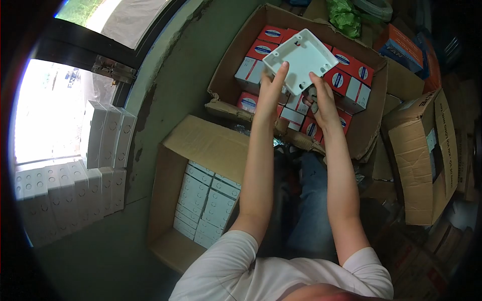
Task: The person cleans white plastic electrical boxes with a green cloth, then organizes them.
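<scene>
A white plastic electrical back box [305,59], open side up and slightly tilted, is held over the large carton. My left hand [272,86] grips its near left edge, thumb over the rim. My right hand [324,100] holds the near right corner, its thumb at the rim. Something small and greyish [312,95] shows by the right fingers; I cannot make out what it is. Below both hands lie several red and white small boxes [340,80] inside the large cardboard carton [228,67].
A second open carton [163,200] at my left holds stacked white back boxes [193,193]. More white boxes [75,188] are stacked on the window ledge. An opened carton [409,165] stands at the right. Green plastic [345,19] and an orange-blue box [400,49] lie at the back right.
</scene>
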Motion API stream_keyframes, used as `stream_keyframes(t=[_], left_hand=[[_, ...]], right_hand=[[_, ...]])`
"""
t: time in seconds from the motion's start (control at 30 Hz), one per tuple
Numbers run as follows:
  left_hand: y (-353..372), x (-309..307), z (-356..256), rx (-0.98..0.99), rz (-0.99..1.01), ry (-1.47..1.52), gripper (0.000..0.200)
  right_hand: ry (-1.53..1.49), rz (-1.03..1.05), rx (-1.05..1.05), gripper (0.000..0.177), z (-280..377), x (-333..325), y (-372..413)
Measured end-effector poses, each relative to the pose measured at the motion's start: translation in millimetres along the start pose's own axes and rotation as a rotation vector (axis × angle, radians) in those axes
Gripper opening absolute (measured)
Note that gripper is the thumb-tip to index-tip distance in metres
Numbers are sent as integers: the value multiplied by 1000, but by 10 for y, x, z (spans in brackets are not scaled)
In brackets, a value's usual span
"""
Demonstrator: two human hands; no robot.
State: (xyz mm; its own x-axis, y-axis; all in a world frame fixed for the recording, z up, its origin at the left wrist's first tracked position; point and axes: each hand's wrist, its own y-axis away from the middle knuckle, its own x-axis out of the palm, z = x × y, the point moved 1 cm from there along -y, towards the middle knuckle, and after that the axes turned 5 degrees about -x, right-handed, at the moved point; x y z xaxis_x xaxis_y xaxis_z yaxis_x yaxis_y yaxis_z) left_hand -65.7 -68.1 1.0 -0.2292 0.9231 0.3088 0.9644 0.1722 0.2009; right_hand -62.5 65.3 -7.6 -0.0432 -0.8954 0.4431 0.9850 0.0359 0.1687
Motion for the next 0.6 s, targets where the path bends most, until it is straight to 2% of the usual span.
stream_keyframes(t=[0.03, 0.1, 0.2, 0.23, 0.27, 0.33, 0.37, 0.47, 0.5, 0.6], left_hand=[[-4, -56, -21, -179, 170, 94, 64], [-4, -57, -34, -95, 72, 129, 59], [-46, -104, -22, 96, -8, 70, 47], [-51, -138, -38, 145, -44, -9, 45], [-51, -165, -49, 195, -80, -87, 43], [-51, -170, -48, 242, -76, -55, 43], [-57, -157, -41, 281, -75, -61, 43], [-45, -94, -39, 394, -46, -81, 44], [-34, -80, -50, 432, -33, -88, 44], [-28, -161, -68, 420, -43, -73, 44]], right_hand=[[71, 24, -12, 35, 48, 53, 30], [175, 116, 33, 44, 43, -14, -5], [721, -166, -409, 52, -350, -241, -201], [756, -267, -426, 47, -292, -239, -185], [663, -261, -486, 43, -242, -221, -167], [474, -247, -604, 37, -95, -148, -101], [503, -199, -575, 25, 68, 15, 38], [959, 5, -916, 25, -29, 157, 55], [1034, 44, -805, 22, -84, 185, 121], [1144, 152, -692, 23, 12, 221, 196]])
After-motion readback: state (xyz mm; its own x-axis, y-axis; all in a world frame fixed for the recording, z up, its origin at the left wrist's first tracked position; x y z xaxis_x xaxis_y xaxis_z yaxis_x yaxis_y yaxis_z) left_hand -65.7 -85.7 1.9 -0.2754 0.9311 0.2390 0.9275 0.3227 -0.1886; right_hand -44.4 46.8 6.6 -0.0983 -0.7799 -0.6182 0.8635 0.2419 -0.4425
